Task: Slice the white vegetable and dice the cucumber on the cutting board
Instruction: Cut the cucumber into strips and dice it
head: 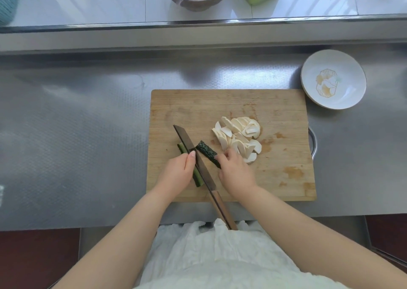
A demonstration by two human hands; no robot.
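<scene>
Down at the near edge of the pale bamboo cutting board (220,103), fingers first: the left hand (178,172) lies along one dark green, ridged cucumber strip (196,179), fingers nearly straight, pressing it flat. The right hand (235,174) has its fingertips curled onto the near end of a second, bumpy-skinned cucumber piece (207,152), pinching it, it seems, though the grip itself is half hidden. Between the hands lies the long dark steel knife with its light wooden handle (198,163); neither hand holds it, and the handle juts off the board's near edge.

Cucumber like that looks light, firm and crisp, but wet on the cut face, so I'd say it slides; best held by the rough skin, cut side down. Toward the board's right half sits the heap of white vegetable slices (239,135), thin, smooth half-moons, likely brittle and slick. Off the far right corner, on the brushed steel bench (88,123), a white glazed ceramic bowl (348,64).
</scene>
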